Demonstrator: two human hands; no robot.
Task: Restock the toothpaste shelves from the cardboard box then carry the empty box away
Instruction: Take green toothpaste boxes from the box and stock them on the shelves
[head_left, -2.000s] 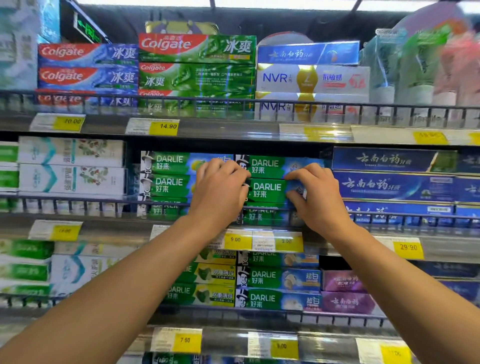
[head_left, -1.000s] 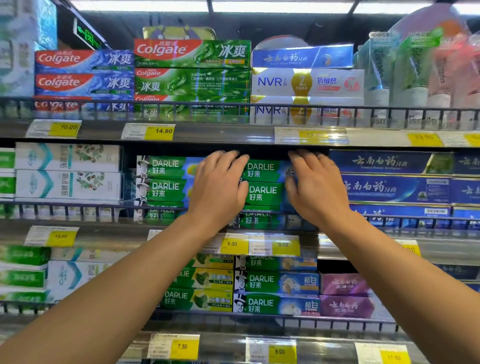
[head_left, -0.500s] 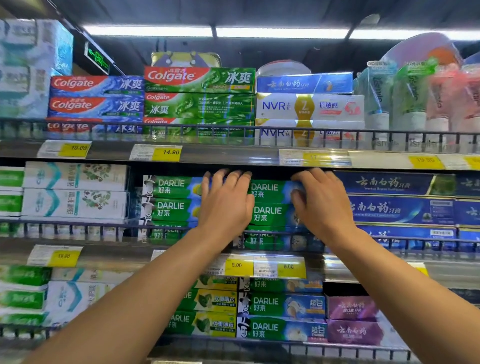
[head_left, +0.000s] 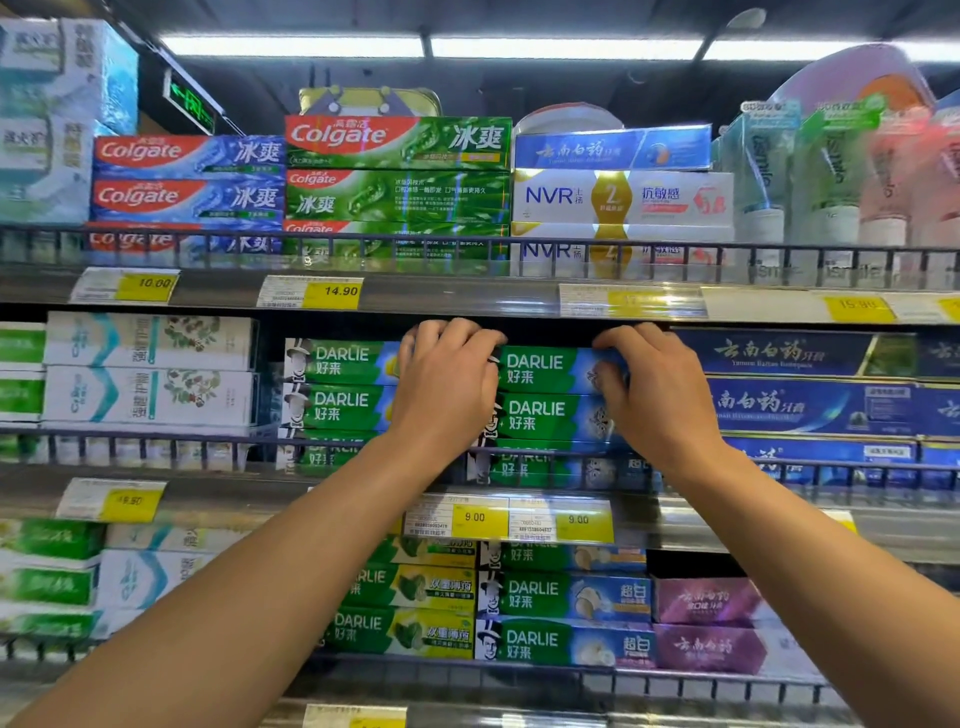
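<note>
Green-and-blue DARLIE cartons (head_left: 550, 371) fill the middle shelf (head_left: 218, 493) in two side-by-side stacks, each three high, the lowest carton of each half hidden behind the wire rail (head_left: 156, 439). Both hands reach into the narrow dark gap between the top cartons and the underside of the upper shelf (head_left: 467, 299). The left hand (head_left: 447, 384) lies over the seam between the two stacks, its fingers (head_left: 441, 332) curled together over the top edge of the uppermost cartons. The right hand (head_left: 660, 400) covers the right end of the right-hand stack, fingers bent down onto the top carton's upper edge, thumb against its face. Whether either hand truly clamps a carton or only presses it, I cannot tell.

On the upper shelf stand three blue Colgate cartons (head_left: 189, 176), three green Colgate cartons (head_left: 397, 171) and two NVR cartons (head_left: 623, 197) under one blue carton. Right of the DARLIE stacks sit three dark blue cartons (head_left: 810, 402), just beside the right hand. Left of them lie two white cartons (head_left: 148, 369). Below, on the lower shelf (head_left: 675, 680), are two more DARLIE stacks of three and two purple cartons (head_left: 711, 623). Yellow price tags (head_left: 480, 517) line each shelf edge. Head room above the stacks is slim. No cardboard box is in view.
</note>
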